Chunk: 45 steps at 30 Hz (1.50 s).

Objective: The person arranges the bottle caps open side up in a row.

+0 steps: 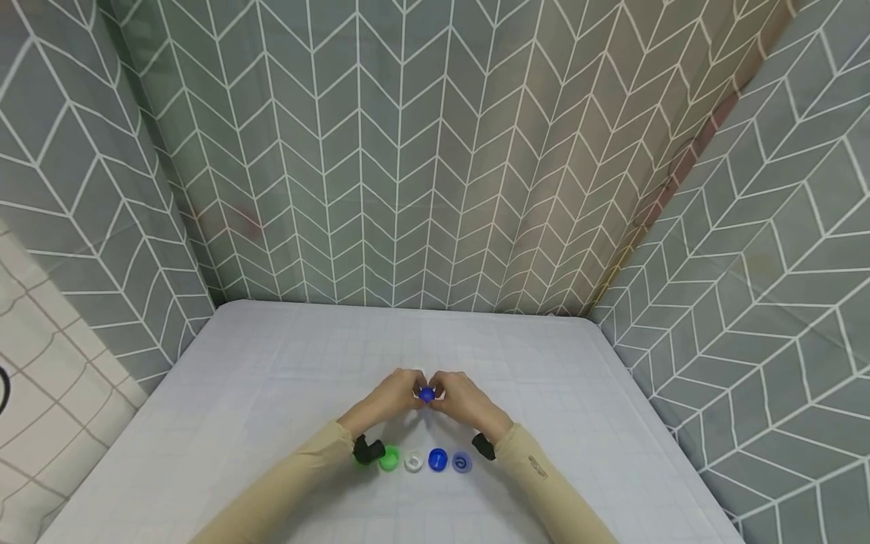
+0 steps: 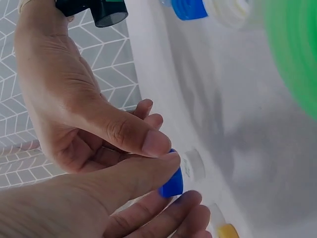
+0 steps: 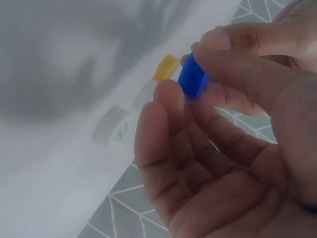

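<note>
A small blue bottle cap (image 1: 426, 394) is held above the white table, between the fingertips of both hands. My left hand (image 1: 396, 391) pinches it from the left, and my right hand (image 1: 464, 398) from the right. In the left wrist view the cap (image 2: 172, 184) shows below the two thumbs, which nearly meet on it. The right wrist view has the cap (image 3: 192, 77) tilted, with the right thumb over its upper edge and curled fingers below. Fingers hide part of it in each view.
Closer to me lies a row of caps: a green cap (image 1: 389, 458), a white cap (image 1: 414, 461), a blue one (image 1: 438, 459) and a pale purple one (image 1: 462, 462). Another green cap is partly behind the left wrist camera. A yellow cap (image 3: 166, 68) and whitish caps lie beyond the hands.
</note>
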{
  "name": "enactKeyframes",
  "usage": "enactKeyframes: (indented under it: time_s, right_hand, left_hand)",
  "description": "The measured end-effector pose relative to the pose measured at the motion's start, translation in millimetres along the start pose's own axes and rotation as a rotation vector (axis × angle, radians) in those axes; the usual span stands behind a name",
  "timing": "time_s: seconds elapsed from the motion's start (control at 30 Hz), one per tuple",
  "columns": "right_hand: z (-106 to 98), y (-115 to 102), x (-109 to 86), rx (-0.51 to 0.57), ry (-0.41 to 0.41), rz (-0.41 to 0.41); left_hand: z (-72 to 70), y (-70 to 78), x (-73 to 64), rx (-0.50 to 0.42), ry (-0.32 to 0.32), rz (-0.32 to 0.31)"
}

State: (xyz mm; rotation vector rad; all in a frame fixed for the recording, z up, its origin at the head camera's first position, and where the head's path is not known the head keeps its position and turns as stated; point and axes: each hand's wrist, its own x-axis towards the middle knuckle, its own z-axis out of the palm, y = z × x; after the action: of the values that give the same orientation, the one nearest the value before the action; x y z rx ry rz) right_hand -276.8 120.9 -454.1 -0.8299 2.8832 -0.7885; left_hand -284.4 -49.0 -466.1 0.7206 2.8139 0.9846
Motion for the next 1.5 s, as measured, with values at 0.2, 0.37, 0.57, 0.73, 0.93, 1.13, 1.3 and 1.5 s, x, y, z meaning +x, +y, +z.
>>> enactKeyframes:
  time_s: [0.2, 0.37, 0.57, 0.73, 0.93, 1.13, 1.3, 1.5]
  right_hand:
    - [-7.0, -1.5, -10.5, 0.049, 0.007, -0.026]
    - [-12.9, -4.5, -19.0, 0.051, 0.025, -0.043]
    - [-16.4, -4.2, -25.5, 0.033, 0.035, -0.069]
    - [-19.0, -3.5, -29.5, 0.021, 0.053, -0.079]
    - [-24.6, -3.7, -35.3, 0.025, 0.065, -0.048]
    - [-28.7, -3.2, -39.7, 0.023, 0.077, -0.031]
    - [-30.9, -3.3, -43.3, 0.037, 0.085, -0.038]
    - [-30.8, -0.9, -45.5, 0.050, 0.077, -0.059]
  left_hand:
    - [-1.3, 5.8, -4.5, -0.109, -0.026, 0.018]
    - [-1.9, 11.6, -8.2, -0.137, -0.013, 0.053]
    - [-1.5, 17.2, -10.0, -0.165, -0.009, 0.072]
    - [-0.3, 19.9, -10.7, -0.178, -0.002, 0.088]
    - [0.5, 23.7, -11.1, -0.187, 0.016, 0.116]
    - [1.7, 27.8, -11.1, -0.238, -0.003, 0.107]
    - [4.0, 28.4, -10.9, -0.233, 0.004, 0.112]
    - [5.2, 29.9, -11.7, -0.230, 0.007, 0.106]
